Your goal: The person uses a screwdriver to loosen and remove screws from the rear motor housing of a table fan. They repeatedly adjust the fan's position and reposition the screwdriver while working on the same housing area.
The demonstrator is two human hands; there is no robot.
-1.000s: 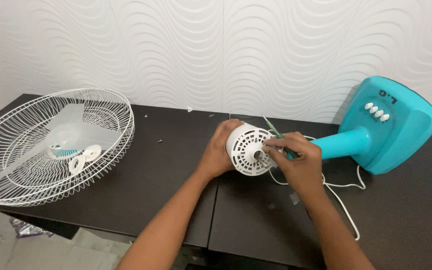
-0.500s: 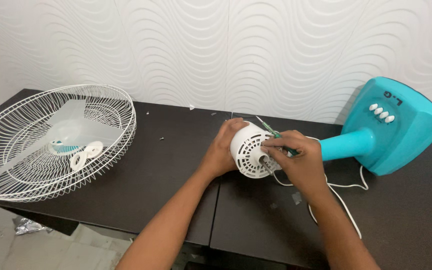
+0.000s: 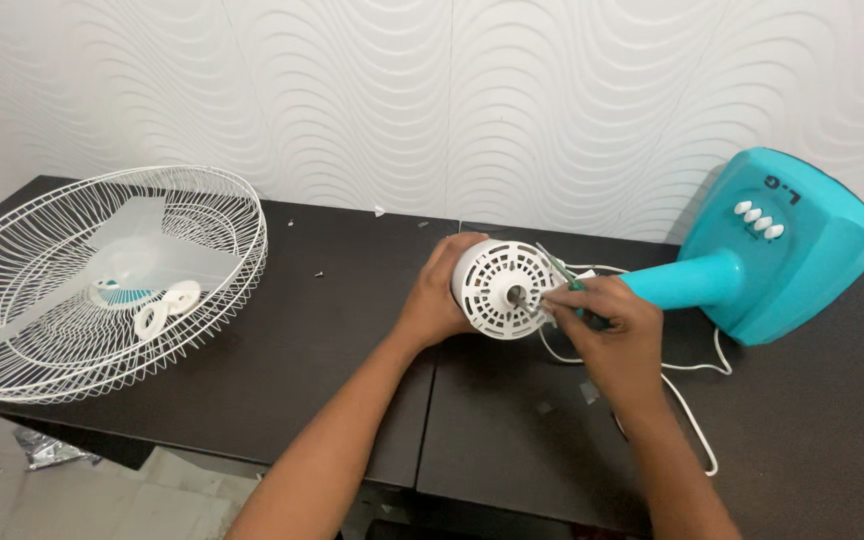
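- Since the earlier frames, little moves: my view drifts slightly, so the teal base sits a touch further toward 3 o'clock, while both hands hold nearly the same places on the motor.
- My left hand still cups the motor housing from its 9 o'clock side, fingers wrapped round the white shell, steadying it.
- My right hand stays pinched tight on a thin green-handled screwdriver, its fingers narrow around the shaft, with the tip near the shaft hole at the centre of the vented face.
- I judge from that steadiness that the work on the motor face is mid-step, not finished; I cannot tell whether the tip is seated in a screw.
- The motor lies on its side near the middle of the dark table, joined to the teal neck that runs off toward 3 o'clock.
- The white cord loops just under my right wrist, toward 5 o'clock; it could snag an elbow.
- The wire guard, with the blade and loose rings lying in it, sits well apart at 9 o'clock, overhanging the table's left edge.
- The table's near edge runs close under my forearms at 6 o'clock; the wall closes off 12 o'clock.
- Open room lies between the guard and my left hand, and on the bare top at 5 o'clock.
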